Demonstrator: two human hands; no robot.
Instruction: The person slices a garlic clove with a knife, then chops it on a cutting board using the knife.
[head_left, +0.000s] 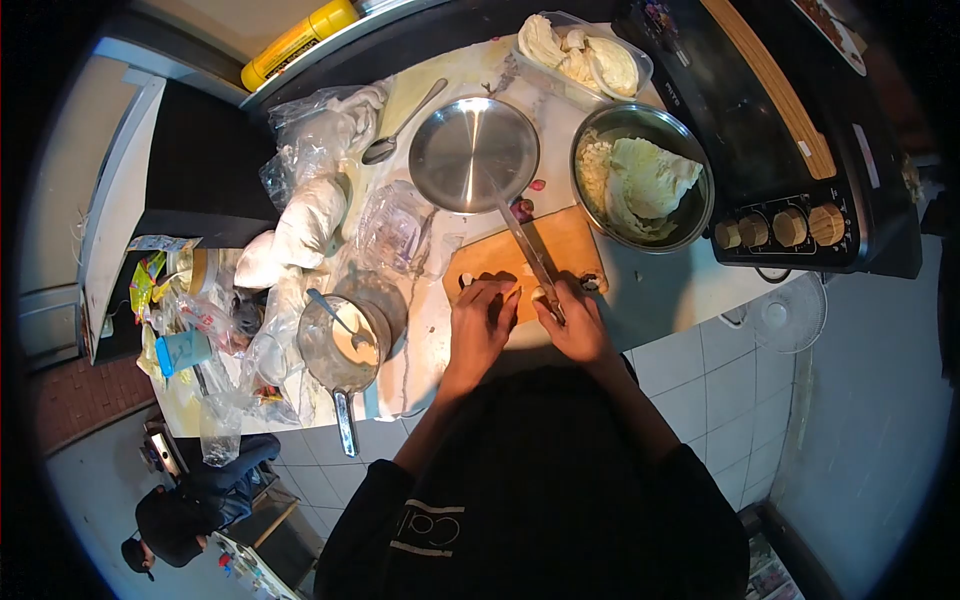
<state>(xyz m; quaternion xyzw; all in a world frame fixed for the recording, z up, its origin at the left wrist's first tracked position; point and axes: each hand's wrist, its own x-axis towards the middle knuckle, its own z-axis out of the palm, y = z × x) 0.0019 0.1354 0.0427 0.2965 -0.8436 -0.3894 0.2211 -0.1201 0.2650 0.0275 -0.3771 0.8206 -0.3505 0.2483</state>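
Observation:
An orange cutting board [565, 237] lies near the counter's front edge. My right hand [575, 320] is closed around the handle end of a knife [528, 248], whose blade points up and left over the board. Left of it, my left hand [482, 320] rests at the board's lower edge with its fingers bent together; what they hold, if anything, is too small to name. Small dark pieces lie at the board's right edge. Reddish bulbs [522, 209] sit just above the board, beside a round steel lid [473, 155].
A steel bowl [643, 178] with cabbage stands right, below a plastic tub [584, 62] and beside a black oven [800, 150]. Left are a spoon [405, 122], plastic bags [312, 222] and a pan [340, 345]. Another person [180, 515] is at lower left.

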